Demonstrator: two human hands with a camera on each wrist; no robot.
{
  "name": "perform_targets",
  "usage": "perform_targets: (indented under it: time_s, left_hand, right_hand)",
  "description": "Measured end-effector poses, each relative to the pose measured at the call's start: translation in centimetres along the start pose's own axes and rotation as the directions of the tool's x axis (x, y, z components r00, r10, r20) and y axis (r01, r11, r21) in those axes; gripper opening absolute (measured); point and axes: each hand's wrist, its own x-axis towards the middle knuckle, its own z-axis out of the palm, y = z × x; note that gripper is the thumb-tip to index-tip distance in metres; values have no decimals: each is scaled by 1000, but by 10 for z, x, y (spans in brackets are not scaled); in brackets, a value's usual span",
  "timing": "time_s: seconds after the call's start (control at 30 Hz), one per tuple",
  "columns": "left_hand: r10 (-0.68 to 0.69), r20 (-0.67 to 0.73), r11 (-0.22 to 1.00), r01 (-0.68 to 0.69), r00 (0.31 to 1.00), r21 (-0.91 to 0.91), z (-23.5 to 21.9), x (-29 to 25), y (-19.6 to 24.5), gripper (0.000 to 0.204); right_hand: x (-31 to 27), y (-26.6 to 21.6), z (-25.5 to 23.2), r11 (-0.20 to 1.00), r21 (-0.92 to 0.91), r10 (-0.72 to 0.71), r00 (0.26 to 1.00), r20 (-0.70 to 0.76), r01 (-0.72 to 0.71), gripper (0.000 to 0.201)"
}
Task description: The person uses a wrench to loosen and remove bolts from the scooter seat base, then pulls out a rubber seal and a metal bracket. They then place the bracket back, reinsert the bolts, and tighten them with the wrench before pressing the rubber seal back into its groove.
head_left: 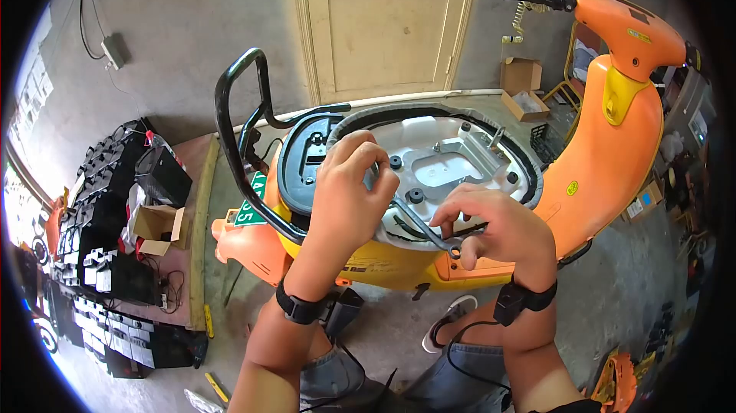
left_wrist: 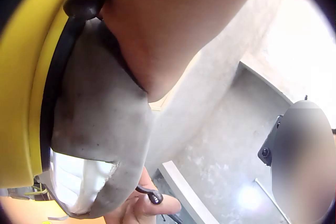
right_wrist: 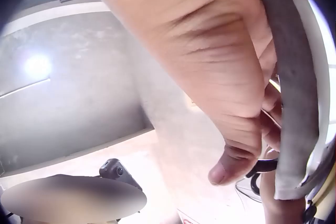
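An upturned scooter seat (head_left: 441,125) lies on the scooter, its white underside showing, with rubber bumpers (head_left: 415,195) and a metal bracket (head_left: 468,156). My left hand (head_left: 349,194) is bent over its near left part, fingers curled. The left fingertips are hidden, and I cannot tell what they hold. A metal wrench (head_left: 422,225) slants from beside the left hand to my right hand (head_left: 498,225). The right thumb and fingers pinch its ring end (left_wrist: 155,198). In the right wrist view the right thumb (right_wrist: 231,166) shows beside the seat's grey edge (right_wrist: 296,77).
The orange and yellow scooter (head_left: 567,206) stands across the front, with a black rear rail (head_left: 222,118) at the left. Stacked black batteries (head_left: 100,190) and an open carton (head_left: 159,229) lie far left. Another carton (head_left: 525,91) sits by the door (head_left: 387,29).
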Motion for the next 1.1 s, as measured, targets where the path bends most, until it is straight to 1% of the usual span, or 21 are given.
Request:
perform_targets:
  time_s: [0.03,0.1,0.2,0.27,0.37,0.4,0.47,0.5,0.57,0.6,0.67,0.8,0.9,0.97,1.1]
  left_hand:
    - [-1,-1,1000,1,1000,-1,0,0,1,12]
    - [-16,37,998,14,999,53,-2,-2,2,13]
    - [-13,26,998,11,1000,54,0,-2,1,13]
    - [-9,25,998,8,1000,55,1,-2,0,13]
    - [-11,-16,1000,11,1000,21,2,-1,-2,14]
    - [-17,-20,1000,17,1000,4,1,0,-2,14]
    - [-59,-31,998,58,998,-39,1,0,2,14]
    - [-58,-35,998,57,998,-39,0,0,2,14]
    - [-17,20,1000,17,1000,20,-1,-1,1,13]
    - [29,19,999,-30,999,23,0,-2,0,12]
    - [24,26,1000,-25,999,6,-1,0,0,12]
    - [26,23,1000,-26,999,-13,-3,-1,-1,11]
    - [22,23,1000,-21,999,-22,-3,-1,0,11]
    - [27,32,999,-26,999,-33,-3,-1,-2,10]
    - [59,6,997,-58,998,-42,-2,-2,-5,11]
  right_hand:
    - [0,0,2,1000,-5,0,1000,-16,0,63]
    - [2,-3,6,1000,-10,-1,1000,-27,1,65]
    - [9,-10,15,1000,-14,4,999,-47,-5,69]
    - [15,-17,22,992,-99,-77,995,-56,72,69]
    - [16,-21,21,994,-104,-41,997,-62,34,69]
    - [18,-21,21,994,-106,-46,997,-58,39,69]
    - [18,-23,23,981,-187,-76,993,-91,58,70]
    - [17,-24,23,980,-191,-80,993,-88,62,70]
    - [16,-24,24,988,-154,-43,997,-71,32,71]
    - [15,-25,25,987,-155,-46,996,-72,34,71]
    - [13,-25,26,982,-181,-71,996,-62,59,69]
    - [14,-36,25,985,-150,-102,992,-75,90,63]
    - [13,-35,28,976,-204,-95,991,-95,74,59]
    - [12,-35,31,924,-372,-148,979,-142,86,56]
    - [19,-41,32,915,-386,-194,968,-160,119,53]
